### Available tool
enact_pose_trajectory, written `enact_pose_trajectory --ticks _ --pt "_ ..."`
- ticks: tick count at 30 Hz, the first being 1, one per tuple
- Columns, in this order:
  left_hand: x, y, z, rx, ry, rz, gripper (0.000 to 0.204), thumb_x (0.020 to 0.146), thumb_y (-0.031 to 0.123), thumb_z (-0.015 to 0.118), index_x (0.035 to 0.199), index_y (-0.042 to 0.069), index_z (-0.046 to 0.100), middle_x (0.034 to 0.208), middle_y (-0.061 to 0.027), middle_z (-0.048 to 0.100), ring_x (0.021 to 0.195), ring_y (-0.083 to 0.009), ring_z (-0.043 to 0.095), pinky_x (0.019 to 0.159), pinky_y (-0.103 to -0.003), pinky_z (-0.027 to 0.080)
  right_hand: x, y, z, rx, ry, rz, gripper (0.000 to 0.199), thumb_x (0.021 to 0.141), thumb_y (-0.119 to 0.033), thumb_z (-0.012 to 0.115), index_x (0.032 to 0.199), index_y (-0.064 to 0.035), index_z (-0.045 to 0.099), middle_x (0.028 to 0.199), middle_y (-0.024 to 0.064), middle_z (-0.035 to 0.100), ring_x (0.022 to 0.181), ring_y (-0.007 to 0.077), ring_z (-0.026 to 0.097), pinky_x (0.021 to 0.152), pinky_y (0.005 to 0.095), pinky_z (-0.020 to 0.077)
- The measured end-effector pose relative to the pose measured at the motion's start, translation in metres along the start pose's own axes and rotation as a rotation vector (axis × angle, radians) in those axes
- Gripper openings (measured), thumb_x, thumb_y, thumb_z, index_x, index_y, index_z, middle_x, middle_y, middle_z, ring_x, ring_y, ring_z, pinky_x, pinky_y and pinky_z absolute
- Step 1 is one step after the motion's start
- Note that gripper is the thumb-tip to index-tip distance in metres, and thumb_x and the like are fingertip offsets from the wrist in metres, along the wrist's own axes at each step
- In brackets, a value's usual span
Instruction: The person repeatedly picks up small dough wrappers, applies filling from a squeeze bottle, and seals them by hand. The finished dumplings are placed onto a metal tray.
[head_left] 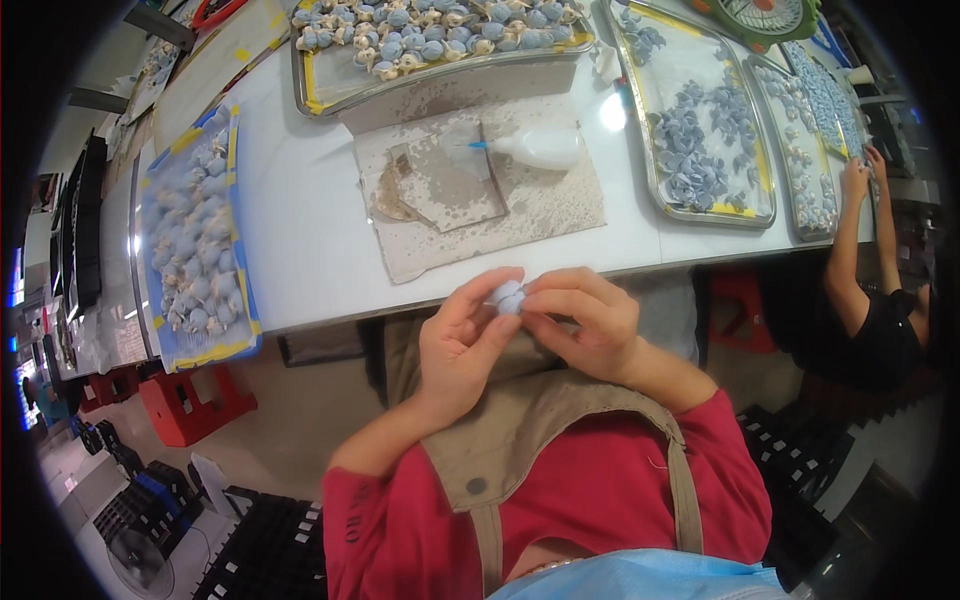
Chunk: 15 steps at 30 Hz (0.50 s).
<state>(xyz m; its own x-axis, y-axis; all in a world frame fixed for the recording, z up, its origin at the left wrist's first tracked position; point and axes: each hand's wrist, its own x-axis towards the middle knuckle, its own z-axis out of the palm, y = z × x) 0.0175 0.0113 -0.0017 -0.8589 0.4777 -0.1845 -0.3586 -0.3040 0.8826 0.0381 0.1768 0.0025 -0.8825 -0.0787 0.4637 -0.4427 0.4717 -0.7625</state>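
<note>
A small pale blue, rounded flower-like piece with overlapping petals is held just off the table's front edge. My left hand pinches it from one side between thumb and fingers. From the other side, the fingertips of my right hand close on the same piece. Beyond my hands lies a stained cardboard sheet with a dark-edged square plate on it. A white squeeze bottle with a blue nozzle rests on its side there, the tip over the plate.
Rounded blue pieces fill a tray at the back and a blue tray at left. Loose blue petals lie in a metal tray at right. A green fan stands behind it. Another person's hands work at far right.
</note>
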Motion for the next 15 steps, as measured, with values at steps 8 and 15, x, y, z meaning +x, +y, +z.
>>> enact_pose_trajectory --ticks 8,15 --pt "-0.002 -0.001 -0.007 0.193 0.020 0.011 0.033 0.085 0.001 0.059 0.117 -0.003 0.053 0.081 0.0019 0.056 0.066 -0.0004 0.044 0.058 -0.013 0.035 0.003 -0.009 -0.007 -0.003 -0.082 0.059 0.022 0.066 0.003 0.070 0.087 -0.0031 0.064 0.087 0.0098 0.063 0.074 0.0216 0.063 0.061 0.0274 0.0513" --pt "0.000 0.003 -0.007 0.237 0.004 0.033 0.028 0.085 0.002 0.060 0.113 -0.002 0.056 0.085 0.0001 0.059 0.068 -0.0013 0.048 0.059 -0.015 0.037 0.014 -0.004 -0.020 0.058 -0.199 0.048 0.020 0.067 0.000 0.071 0.085 -0.0039 0.064 0.084 0.0092 0.061 0.076 0.0217 0.062 0.064 0.0286 0.0507"
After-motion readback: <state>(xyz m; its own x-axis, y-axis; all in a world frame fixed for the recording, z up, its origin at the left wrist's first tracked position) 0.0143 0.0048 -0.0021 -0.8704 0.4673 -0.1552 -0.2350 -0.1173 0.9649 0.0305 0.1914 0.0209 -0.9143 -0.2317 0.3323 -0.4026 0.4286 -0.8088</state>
